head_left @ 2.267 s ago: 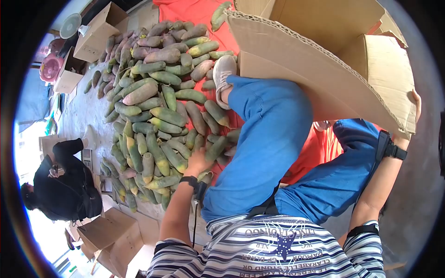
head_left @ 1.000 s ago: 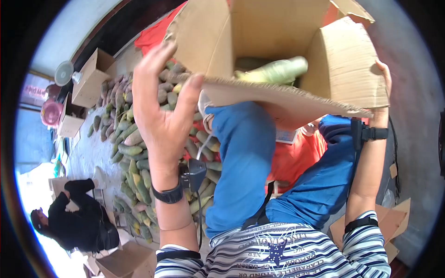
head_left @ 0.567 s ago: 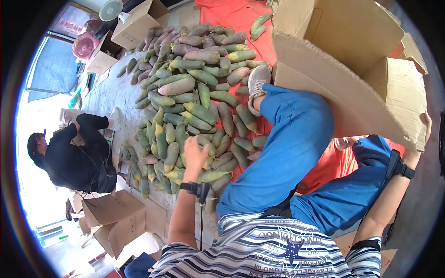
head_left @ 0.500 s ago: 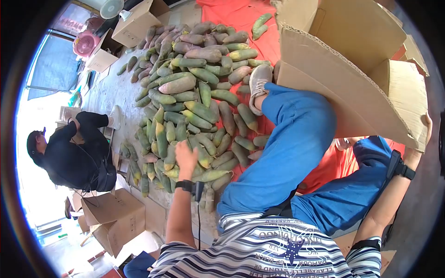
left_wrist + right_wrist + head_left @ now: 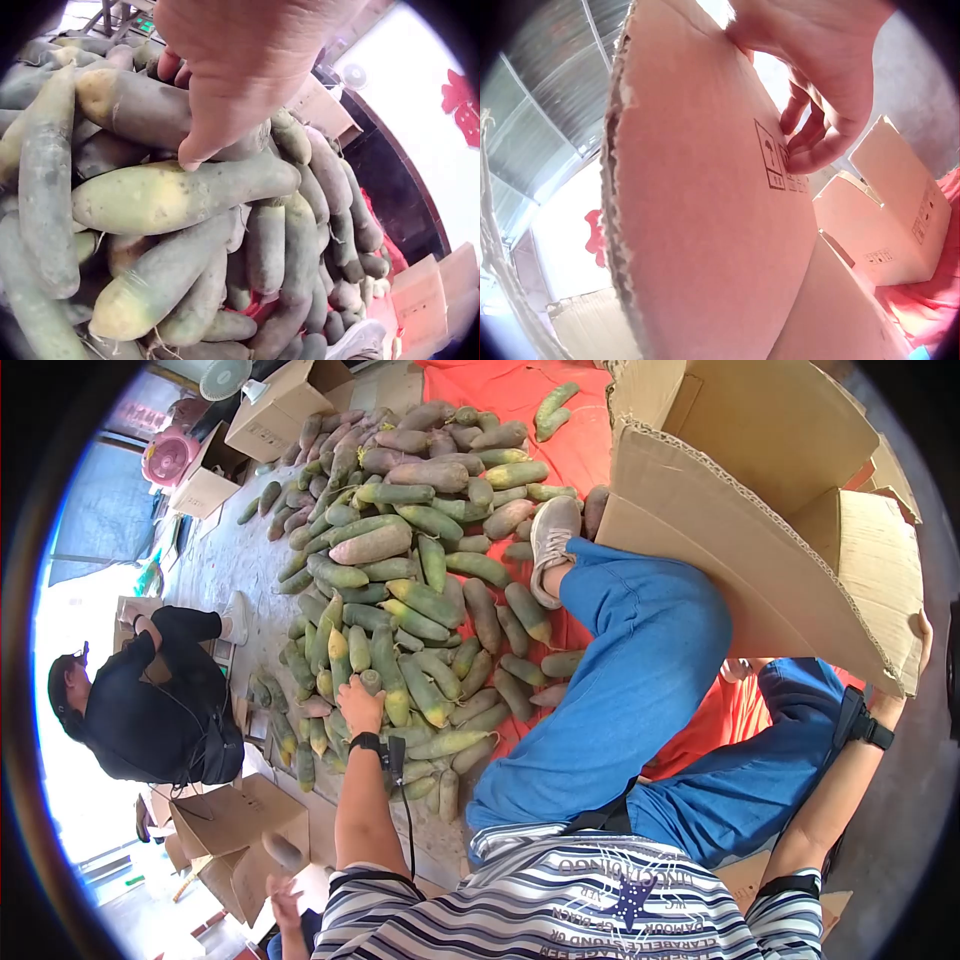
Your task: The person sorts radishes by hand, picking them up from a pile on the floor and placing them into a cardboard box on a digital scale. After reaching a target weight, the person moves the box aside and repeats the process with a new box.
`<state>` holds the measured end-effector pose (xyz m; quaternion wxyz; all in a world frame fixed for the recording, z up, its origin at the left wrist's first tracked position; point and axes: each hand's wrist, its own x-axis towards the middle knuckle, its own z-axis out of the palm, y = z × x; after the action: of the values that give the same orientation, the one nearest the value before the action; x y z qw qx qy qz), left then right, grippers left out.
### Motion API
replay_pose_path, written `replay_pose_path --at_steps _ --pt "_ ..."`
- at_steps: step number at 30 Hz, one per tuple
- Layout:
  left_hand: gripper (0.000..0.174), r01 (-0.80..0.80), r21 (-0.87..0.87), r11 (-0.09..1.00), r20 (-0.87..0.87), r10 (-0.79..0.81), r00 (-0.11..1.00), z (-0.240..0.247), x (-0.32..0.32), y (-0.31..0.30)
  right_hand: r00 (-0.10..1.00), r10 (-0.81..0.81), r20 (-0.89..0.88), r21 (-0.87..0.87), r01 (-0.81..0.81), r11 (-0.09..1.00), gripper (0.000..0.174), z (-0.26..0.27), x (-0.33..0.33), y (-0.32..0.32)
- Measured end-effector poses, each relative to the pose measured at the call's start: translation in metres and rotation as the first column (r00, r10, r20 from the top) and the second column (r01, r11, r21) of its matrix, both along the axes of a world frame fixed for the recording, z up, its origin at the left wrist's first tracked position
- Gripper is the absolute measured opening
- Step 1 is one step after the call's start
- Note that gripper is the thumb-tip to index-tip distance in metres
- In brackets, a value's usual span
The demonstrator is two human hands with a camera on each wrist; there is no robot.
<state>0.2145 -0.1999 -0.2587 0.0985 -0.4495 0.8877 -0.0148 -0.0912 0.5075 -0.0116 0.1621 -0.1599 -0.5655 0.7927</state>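
Observation:
A big heap of long green radishes [image 5: 420,600] lies on the floor in front of me. At its near side my left hand [image 5: 360,705] grips one green radish [image 5: 146,109], its thumb curled along the side in the left wrist view. The palm hides part of that radish, and other radishes lie against it. To the right, a large cardboard box [image 5: 740,540] stands tilted with its mouth facing up, leaning by my leg. My right hand [image 5: 829,90] holds the edge of its side flap, fingers bent over the printed face.
A red sheet [image 5: 480,405] spreads under the heap and box. One person [image 5: 160,700] in black sits at the left. Open cartons [image 5: 240,830] stand at lower left, near another person's hand [image 5: 285,900]. A pink fan [image 5: 170,457] stands at back left.
My left hand was raised at the box, with a radish in its mouth, then came back to the heap and took hold of another. The right hand has stayed on the flap.

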Motion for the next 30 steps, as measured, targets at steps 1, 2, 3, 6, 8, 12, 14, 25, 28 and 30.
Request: replay_pose_path --at_steps 1,2,3,6,8,12,14,25,28,30 --pt "0.065 0.047 0.002 0.999 -0.023 -0.047 0.999 0.002 0.003 0.004 1.0 -0.006 -0.004 -0.003 0.006 1.0 0.043 -0.004 -0.003 0.009" --pt "0.066 0.095 0.003 0.995 -0.046 -0.095 0.994 0.003 0.006 0.008 0.999 0.04 -0.034 0.01 -0.04 0.999 0.043 -0.01 -0.006 0.022" --pt "0.066 0.102 0.0 0.995 -0.047 -0.102 0.994 0.005 0.008 0.016 0.994 0.087 -0.061 0.026 -0.086 0.996 0.043 -0.01 -0.007 0.024" --pt "0.062 0.328 -0.048 0.943 -0.246 -0.329 0.911 0.007 0.018 0.049 1.0 0.023 -0.014 -0.04 -0.023 0.999 0.043 0.002 -0.003 0.0" --pt "0.063 0.358 -0.028 0.933 -0.309 -0.349 0.885 0.016 0.011 0.07 0.997 0.078 -0.011 -0.071 -0.078 0.994 0.043 0.002 -0.003 0.003" --pt "0.064 0.352 0.16 0.922 -0.596 -0.194 0.779 0.053 -0.027 0.102 0.969 0.245 -0.029 -0.153 -0.247 0.957 0.041 -0.01 -0.013 0.026" --pt "0.062 0.351 0.391 0.851 -0.757 0.08 0.648 0.077 -0.057 0.117 0.989 0.137 -0.048 -0.126 -0.142 0.982 0.037 -0.019 -0.02 0.038" --pt "0.048 0.972 -0.068 0.223 -0.901 0.405 -0.156 0.315 -0.211 0.249 0.959 0.248 -0.138 -0.162 -0.268 0.95 0.04 -0.009 -0.007 0.001" --pt "0.046 0.951 0.048 0.305 -0.96 0.276 -0.041 0.32 -0.232 0.289 0.94 0.32 -0.12 -0.209 -0.339 0.917 0.041 -0.013 -0.012 0.013" --pt "0.058 0.925 0.143 0.352 -0.953 0.301 0.033 0.3 -0.216 0.283 0.939 0.327 -0.109 -0.22 -0.344 0.913 0.041 -0.013 -0.012 0.011"
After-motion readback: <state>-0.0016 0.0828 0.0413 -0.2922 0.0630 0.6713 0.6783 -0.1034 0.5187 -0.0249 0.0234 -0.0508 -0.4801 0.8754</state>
